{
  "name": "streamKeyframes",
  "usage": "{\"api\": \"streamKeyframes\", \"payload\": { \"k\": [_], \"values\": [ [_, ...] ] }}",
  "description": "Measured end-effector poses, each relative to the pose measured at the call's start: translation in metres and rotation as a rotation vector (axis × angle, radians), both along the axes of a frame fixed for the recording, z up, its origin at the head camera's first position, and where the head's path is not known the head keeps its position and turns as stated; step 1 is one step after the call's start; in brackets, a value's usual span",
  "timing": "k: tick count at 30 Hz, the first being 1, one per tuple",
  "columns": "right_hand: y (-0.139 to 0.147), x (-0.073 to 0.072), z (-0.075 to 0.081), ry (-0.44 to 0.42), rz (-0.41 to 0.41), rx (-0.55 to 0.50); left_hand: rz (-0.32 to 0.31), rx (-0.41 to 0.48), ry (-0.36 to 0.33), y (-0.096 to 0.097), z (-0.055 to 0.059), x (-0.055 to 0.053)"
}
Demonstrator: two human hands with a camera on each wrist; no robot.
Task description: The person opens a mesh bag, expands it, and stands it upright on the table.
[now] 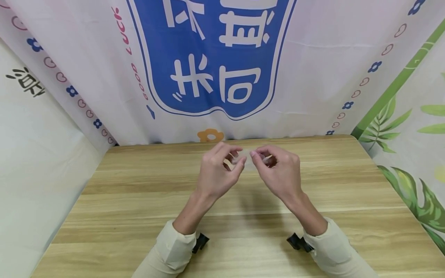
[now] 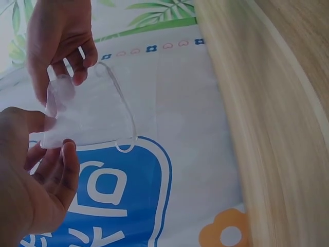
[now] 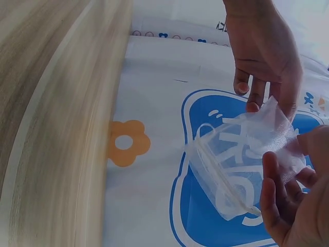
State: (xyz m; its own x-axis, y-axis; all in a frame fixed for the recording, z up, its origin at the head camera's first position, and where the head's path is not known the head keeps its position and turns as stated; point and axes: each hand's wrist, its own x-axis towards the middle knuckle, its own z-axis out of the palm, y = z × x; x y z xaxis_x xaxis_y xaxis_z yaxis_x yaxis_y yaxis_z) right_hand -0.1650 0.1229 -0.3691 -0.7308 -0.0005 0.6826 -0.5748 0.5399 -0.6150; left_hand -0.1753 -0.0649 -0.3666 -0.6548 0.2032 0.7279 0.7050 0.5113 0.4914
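A small sheer white drawstring pouch (image 1: pixel 248 163) is stretched between the two hands above the table. My left hand (image 1: pixel 217 170) pinches one side of the pouch between thumb and fingers. At the other side, my right hand (image 1: pixel 282 170) pinches it in the same way. In the right wrist view, the mesh-like pouch (image 3: pixel 229 159) is see-through, with a pale cord (image 3: pixel 218 170) along its edge away from the hands. Small loops stick out at that edge's corners. In the left wrist view the pouch (image 2: pixel 100 116) looks flat.
A wood-grain table (image 1: pixel 139 204) lies below the hands. Behind it hangs a white curtain (image 1: pixel 313 77) with a blue printed panel and an orange flower (image 1: pixel 210 135). Leaf-patterned cloth (image 1: pixel 410 154) covers the right side. Dark wrist mounts show at both sleeves.
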Motion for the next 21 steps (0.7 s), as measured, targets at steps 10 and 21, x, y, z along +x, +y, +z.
{"api": "streamKeyframes", "payload": {
  "k": [10,21],
  "values": [
    [-0.0004,-0.0001,0.0010,-0.029,0.041,-0.003,0.039,0.011,-0.009,0.0016,-0.0004,-0.0003],
    [0.0008,0.0016,0.0022,-0.078,0.101,0.016,0.026,0.077,-0.079,0.0006,0.0017,0.0003]
  ]
}}
